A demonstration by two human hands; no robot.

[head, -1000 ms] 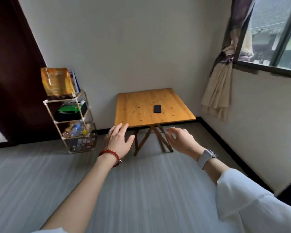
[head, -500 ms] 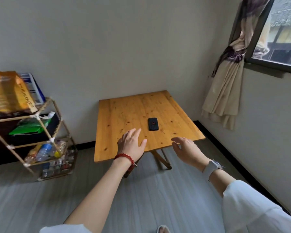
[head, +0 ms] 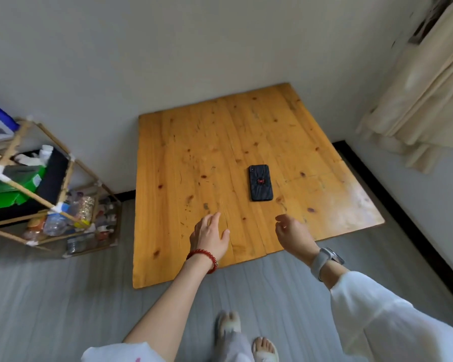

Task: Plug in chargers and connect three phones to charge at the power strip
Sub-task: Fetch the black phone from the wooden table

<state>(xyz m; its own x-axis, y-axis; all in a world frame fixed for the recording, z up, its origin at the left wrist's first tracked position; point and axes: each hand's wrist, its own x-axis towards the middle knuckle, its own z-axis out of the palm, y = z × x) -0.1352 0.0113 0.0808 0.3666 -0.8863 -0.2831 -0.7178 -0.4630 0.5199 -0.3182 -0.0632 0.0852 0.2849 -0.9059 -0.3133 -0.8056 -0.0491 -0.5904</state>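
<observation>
While the wooden table (head: pixel 194 158) now fills the view, closer than a second ago, the black phone (head: pixel 261 182) lies flat on it, long axis running away from the person. It sits just beyond the right hand (head: pixel 293 231), loosely curled and empty; the left hand (head: pixel 209 237), fingers relaxed, hovers farther off.

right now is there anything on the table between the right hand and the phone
No. In the head view only bare wood of the table lies between the right hand and the phone; nothing else lies there.
</observation>
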